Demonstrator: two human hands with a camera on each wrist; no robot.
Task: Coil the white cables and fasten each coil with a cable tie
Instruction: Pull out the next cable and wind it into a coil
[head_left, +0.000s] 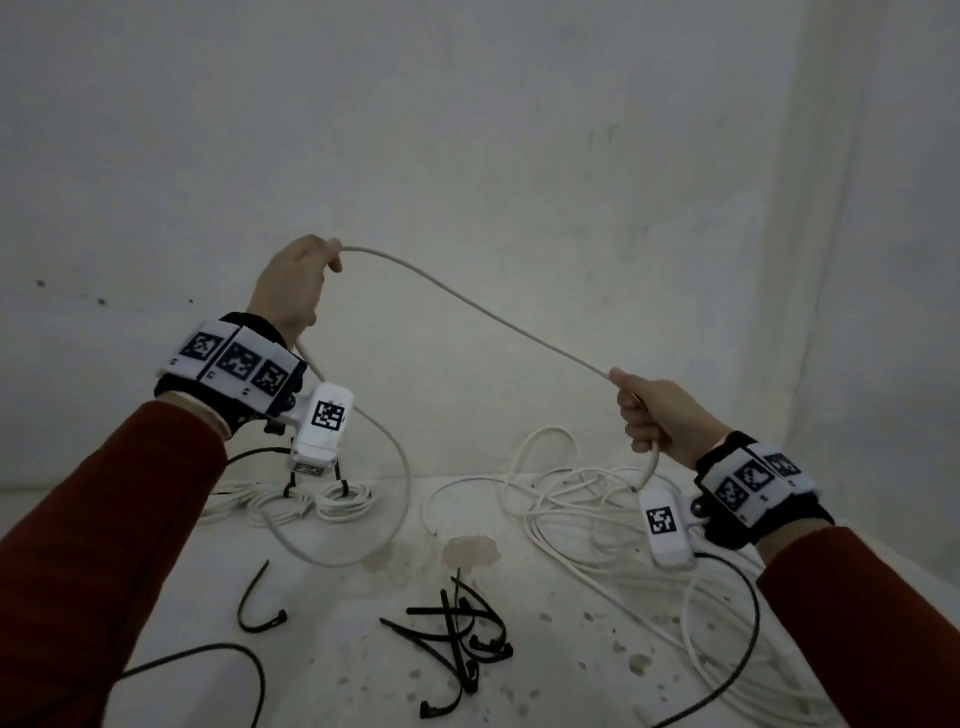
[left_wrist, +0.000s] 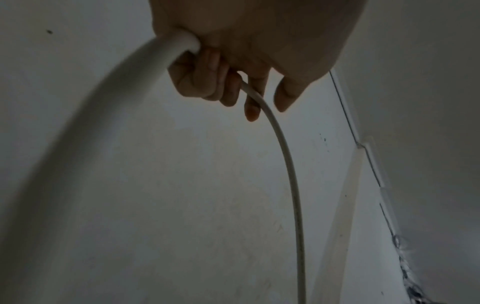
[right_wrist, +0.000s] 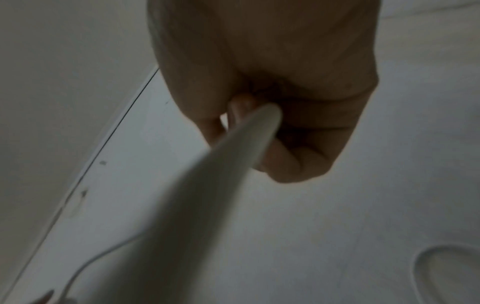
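A white cable (head_left: 467, 306) stretches in the air between both hands. My left hand (head_left: 298, 280) is raised high at the left and grips the cable (left_wrist: 283, 148) in a fist; a loop of it hangs below that wrist down to the table. My right hand (head_left: 654, 415) is lower at the right, fingers curled round the same cable (right_wrist: 233, 148), whose short end pokes out beneath the fist. More loose white cable (head_left: 571, 499) lies tangled on the table under the right hand. Several black cable ties (head_left: 457, 629) lie in a heap near the front middle.
Finished white coils (head_left: 291, 501) lie at the back left by the wall. One black tie (head_left: 254, 608) lies alone at the front left. Thin black leads (head_left: 737, 665) run from the wrist cameras across the stained white table (head_left: 571, 649). White walls close the back and right.
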